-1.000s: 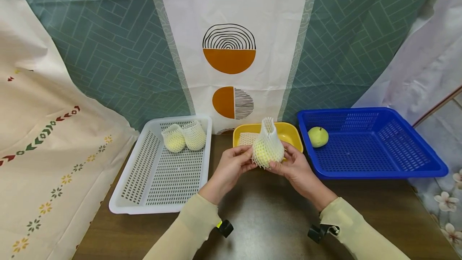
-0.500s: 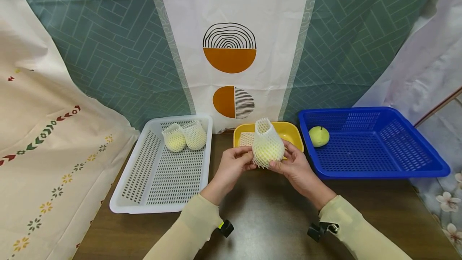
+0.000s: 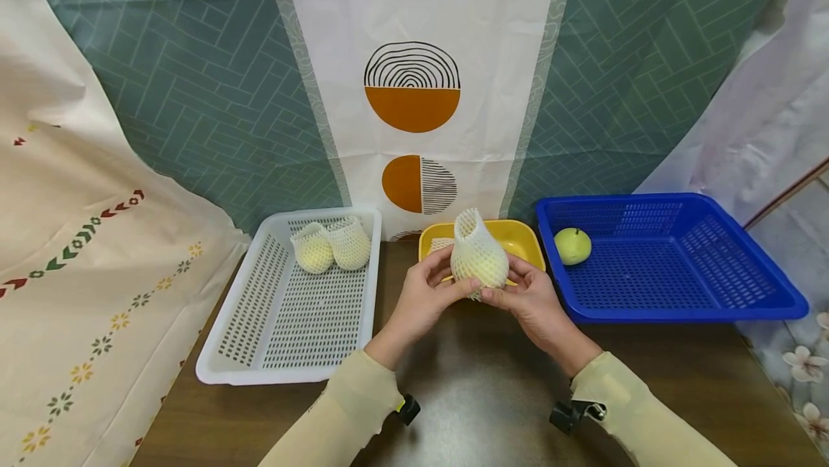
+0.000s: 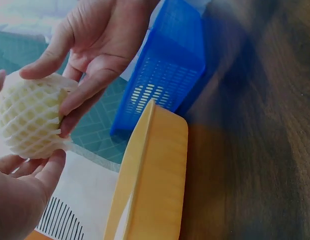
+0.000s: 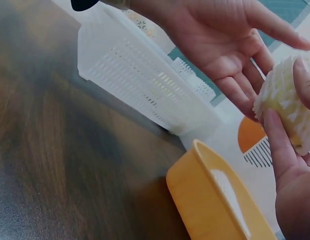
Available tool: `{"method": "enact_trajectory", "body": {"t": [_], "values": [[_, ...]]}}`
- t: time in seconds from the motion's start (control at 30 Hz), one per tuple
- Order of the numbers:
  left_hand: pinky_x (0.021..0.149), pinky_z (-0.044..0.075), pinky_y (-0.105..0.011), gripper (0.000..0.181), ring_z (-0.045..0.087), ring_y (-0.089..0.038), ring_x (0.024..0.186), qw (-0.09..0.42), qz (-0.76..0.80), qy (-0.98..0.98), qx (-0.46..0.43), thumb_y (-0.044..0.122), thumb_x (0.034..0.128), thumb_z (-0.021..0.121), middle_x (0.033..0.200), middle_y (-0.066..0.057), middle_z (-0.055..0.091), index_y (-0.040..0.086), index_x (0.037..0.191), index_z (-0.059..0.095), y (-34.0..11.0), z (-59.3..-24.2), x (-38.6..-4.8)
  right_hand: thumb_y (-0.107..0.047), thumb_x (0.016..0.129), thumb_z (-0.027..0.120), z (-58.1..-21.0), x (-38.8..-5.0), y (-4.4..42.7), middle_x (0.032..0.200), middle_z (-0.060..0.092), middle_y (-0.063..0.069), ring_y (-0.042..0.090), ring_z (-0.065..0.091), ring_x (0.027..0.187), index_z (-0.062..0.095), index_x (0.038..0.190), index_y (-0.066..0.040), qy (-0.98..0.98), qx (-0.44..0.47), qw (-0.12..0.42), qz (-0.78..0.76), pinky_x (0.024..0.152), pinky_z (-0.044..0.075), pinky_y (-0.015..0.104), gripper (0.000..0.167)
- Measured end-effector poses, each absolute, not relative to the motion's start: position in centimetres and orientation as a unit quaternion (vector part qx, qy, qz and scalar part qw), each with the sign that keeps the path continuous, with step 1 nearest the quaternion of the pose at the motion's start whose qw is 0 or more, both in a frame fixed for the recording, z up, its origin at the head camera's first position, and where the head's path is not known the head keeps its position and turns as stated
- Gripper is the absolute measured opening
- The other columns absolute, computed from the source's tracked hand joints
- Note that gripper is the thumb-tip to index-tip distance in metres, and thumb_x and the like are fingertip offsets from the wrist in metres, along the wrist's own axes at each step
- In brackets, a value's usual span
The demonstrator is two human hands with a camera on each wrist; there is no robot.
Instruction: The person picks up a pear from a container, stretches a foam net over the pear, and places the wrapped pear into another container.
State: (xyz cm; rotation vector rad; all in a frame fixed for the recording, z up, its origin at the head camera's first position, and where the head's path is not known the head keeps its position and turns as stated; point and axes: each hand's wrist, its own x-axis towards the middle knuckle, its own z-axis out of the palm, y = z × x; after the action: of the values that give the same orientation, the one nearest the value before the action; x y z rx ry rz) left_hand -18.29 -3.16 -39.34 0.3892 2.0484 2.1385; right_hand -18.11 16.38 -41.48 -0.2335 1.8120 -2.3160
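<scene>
At left, a white basket (image 3: pixel 317 330) is holding two wrapped fruits (image 3: pixel 350 245); near the frame's centre, the left hand (image 3: pixel 424 296) is clasping a netted fruit (image 3: pixel 479 257), its grip curling round the left side; a yellow tray (image 3: pixel 532 244) is sitting behind; the right hand (image 3: pixel 534 303), its grip curling too, is clasping the right side; at right, a blue basket (image 3: pixel 673 313) is holding a bare fruit (image 3: pixel 573 246).

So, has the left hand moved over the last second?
Yes: against the yellow tray in the head view, the left hand has shifted slightly right, its thumb now over the netted fruit.
</scene>
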Motion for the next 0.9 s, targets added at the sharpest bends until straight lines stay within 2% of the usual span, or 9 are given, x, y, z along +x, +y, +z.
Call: {"method": "enact_trajectory", "body": {"t": [0.13,0.33,0.47,0.6,0.77,0.9], "values": [[0.087,0.053,-0.03,0.069,0.06,-0.016,0.111,0.072,0.706,0.695,0.117,0.021,0.0723,0.081,0.125,0.002,0.057,0.023,0.133,0.049,-3.08,-39.57,-18.35,-0.001,0.073,0.077,-41.55,-18.13,16.23,0.12,0.061,0.008,0.018,0.066,0.101,0.043,0.136,-0.001,0.619,-0.07,0.078,-0.779,0.081,0.054,0.03,0.071],[0.087,0.053,-0.03,0.083,0.059,-0.017,0.113,0.078,0.704,0.698,0.108,0.025,0.0694,0.083,0.128,-0.004,0.056,0.013,0.139,0.04,-3.17,-39.74,-18.43,-0.005,0.07,0.08,-41.64,-18.22,16.12,0.122,0.062,0.011,0.019,0.066,0.102,0.048,0.134,-0.002,0.635,-0.055,0.061,-0.769,0.081,0.054,0.031,0.071],[0.085,0.053,-0.031,0.076,0.061,-0.017,0.111,0.079,0.712,0.689,0.113,0.024,0.0692,0.083,0.124,-0.003,0.059,0.015,0.134,0.045,-3.2,-40.14,-18.72,-0.005,0.069,0.081,-41.77,-18.31,16.08,0.124,0.06,0.015,0.021,0.066,0.102,0.049,0.133,-0.003,0.632,-0.045,0.059,-0.772,0.08,0.055,0.032,0.071],[0.085,0.054,-0.031,0.068,0.061,-0.018,0.11,0.079,0.728,0.671,0.117,0.021,0.0695,0.083,0.123,-0.003,0.06,0.017,0.129,0.05,-3.18,-40.17,-18.87,-0.006,0.072,0.079,-41.73,-18.26,16.16,0.122,0.062,0.01,0.019,0.066,0.101,0.049,0.133,-0.003,0.631,-0.049,0.058,-0.772,0.079,0.055,0.031,0.069],[0.085,0.054,-0.031,0.07,0.062,-0.018,0.109,0.084,0.743,0.657,0.099,0.022,0.0698,0.083,0.123,-0.004,0.06,0.015,0.13,0.049,-3.19,-39.94,-18.94,-0.024,0.088,0.064,-41.3,-18.19,16.37,0.121,0.061,0.003,0.013,0.065,0.102,0.044,0.137,-0.003,0.614,-0.052,0.077,-0.784,0.081,0.054,0.03,0.057],[0.084,0.054,-0.032,0.069,0.062,-0.019,0.109,0.081,0.748,0.651,0.101,0.021,0.0694,0.083,0.122,-0.006,0.06,0.016,0.13,0.049,-3.15,-39.73,-18.8,-0.045,0.092,0.052,-40.81,-18.49,16.36,0.117,0.061,0.002,0.014,0.066,0.099,0.042,0.138,-0.002,0.599,-0.03,0.115,-0.792,0.082,0.053,0.032,0.064]]}}
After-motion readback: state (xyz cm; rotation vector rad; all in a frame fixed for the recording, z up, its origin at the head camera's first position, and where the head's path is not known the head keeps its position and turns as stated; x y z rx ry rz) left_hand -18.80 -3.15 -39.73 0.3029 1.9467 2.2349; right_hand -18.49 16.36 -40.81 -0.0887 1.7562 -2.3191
